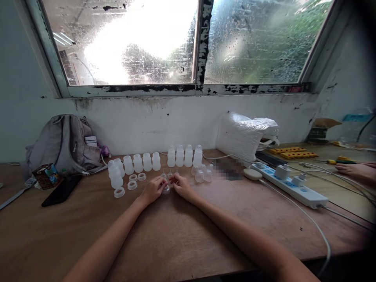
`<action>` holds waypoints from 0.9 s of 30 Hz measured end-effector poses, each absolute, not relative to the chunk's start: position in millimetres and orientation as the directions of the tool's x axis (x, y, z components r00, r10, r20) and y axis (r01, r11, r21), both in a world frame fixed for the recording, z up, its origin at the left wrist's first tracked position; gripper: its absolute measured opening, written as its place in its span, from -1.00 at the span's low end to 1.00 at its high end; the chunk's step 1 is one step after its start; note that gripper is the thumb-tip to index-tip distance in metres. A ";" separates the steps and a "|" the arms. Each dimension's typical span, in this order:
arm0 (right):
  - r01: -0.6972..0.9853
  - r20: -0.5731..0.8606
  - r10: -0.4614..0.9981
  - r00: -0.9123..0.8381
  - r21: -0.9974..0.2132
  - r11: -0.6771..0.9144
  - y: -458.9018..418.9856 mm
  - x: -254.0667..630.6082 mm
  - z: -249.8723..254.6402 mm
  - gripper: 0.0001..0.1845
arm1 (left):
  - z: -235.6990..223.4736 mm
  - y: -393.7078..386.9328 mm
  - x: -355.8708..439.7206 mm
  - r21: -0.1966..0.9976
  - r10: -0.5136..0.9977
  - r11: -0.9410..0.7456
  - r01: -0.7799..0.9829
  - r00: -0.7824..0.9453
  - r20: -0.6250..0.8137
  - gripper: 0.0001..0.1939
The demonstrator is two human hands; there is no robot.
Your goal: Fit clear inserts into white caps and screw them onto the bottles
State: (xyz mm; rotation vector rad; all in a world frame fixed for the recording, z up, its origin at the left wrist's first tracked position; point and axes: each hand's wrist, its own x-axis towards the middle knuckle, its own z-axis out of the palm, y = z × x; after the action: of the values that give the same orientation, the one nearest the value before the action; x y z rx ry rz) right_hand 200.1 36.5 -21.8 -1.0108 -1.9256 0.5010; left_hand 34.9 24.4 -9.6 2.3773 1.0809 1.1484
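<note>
My left hand (153, 188) is closed, its fingertips pinching a small clear bottle part (166, 190) on the table; whether it is a ring or a cap I cannot tell. Close beside it, my right hand (182, 186) has curled fingers pressed together among the clear bottle nipples (170, 173); what they hold is too small to make out. Left of my hands lie several white screw rings (132, 185). Behind them stand frosted baby bottles (138, 163) without tops. More bottles (188, 156), with caps on, stand in a row farther right. Clear domed caps (199, 176) sit right of my hands.
A grey backpack (66, 145), a drink carton (47, 176) and a black phone (62, 191) are at the left. On the right are a white padded bag (239, 135), a round white device (252, 174), a power strip (293, 186) with cables, and another person's hand (357, 172).
</note>
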 end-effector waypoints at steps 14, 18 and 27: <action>0.182 0.421 0.896 -0.143 -0.878 0.442 27.8 191.5 -23.0 -0.72 | -22.8 38.3 41.6 0.987 0.979 -0.159 -0.023 0.126 0.160 -0.61; 0.120 0.326 0.945 -0.036 -0.937 0.328 31.6 189.3 -25.7 -0.74 | -18.1 30.3 44.6 0.962 0.956 -0.257 0.095 0.171 0.238 -0.60; 0.136 0.367 0.921 -0.133 -0.913 0.384 25.4 189.1 -22.9 -0.86 | -13.6 21.2 48.7 0.672 0.856 -0.492 0.554 0.163 0.491 -0.80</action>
State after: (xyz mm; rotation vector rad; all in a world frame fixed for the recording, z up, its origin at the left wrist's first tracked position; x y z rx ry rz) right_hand 189.1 25.4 -22.9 -0.9738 -1.5607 0.9083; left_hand 48.7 21.2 -13.6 2.1098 1.3463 1.2491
